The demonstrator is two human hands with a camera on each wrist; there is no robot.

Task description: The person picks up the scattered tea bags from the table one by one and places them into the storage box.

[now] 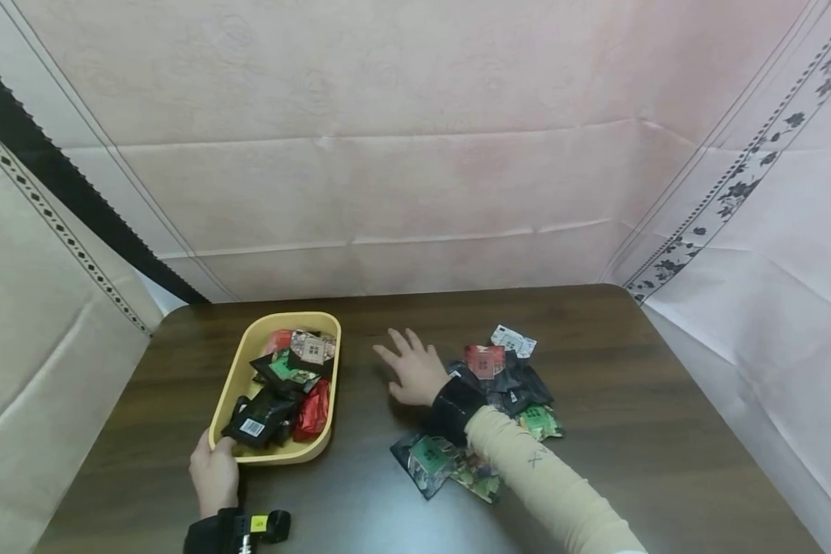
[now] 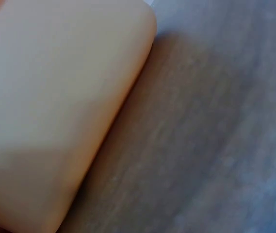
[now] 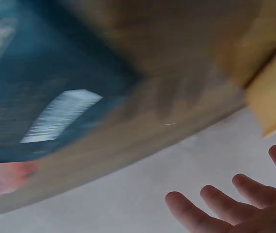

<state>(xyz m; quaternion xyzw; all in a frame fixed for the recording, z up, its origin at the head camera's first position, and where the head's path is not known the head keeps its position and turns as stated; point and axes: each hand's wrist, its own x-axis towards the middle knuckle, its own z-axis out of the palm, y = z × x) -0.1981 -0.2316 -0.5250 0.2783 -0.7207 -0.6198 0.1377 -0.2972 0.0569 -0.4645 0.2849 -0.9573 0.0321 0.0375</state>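
Low in the frame's left, my left hand [image 1: 215, 471] grips the near corner of the yellow tray [image 1: 231, 382], which holds packets. Right of centre, loose packets [image 1: 505, 388] lie under my right forearm. Just beyond, my right hand [image 1: 412, 371] hovers empty, fingers spread, between tray and pile on the dark table [image 1: 630, 385].

The right arm wears a beige sleeve [image 1: 547, 477] with a black wrist strap [image 1: 453, 408]; the left wrist strap [image 1: 238, 531] is black too.
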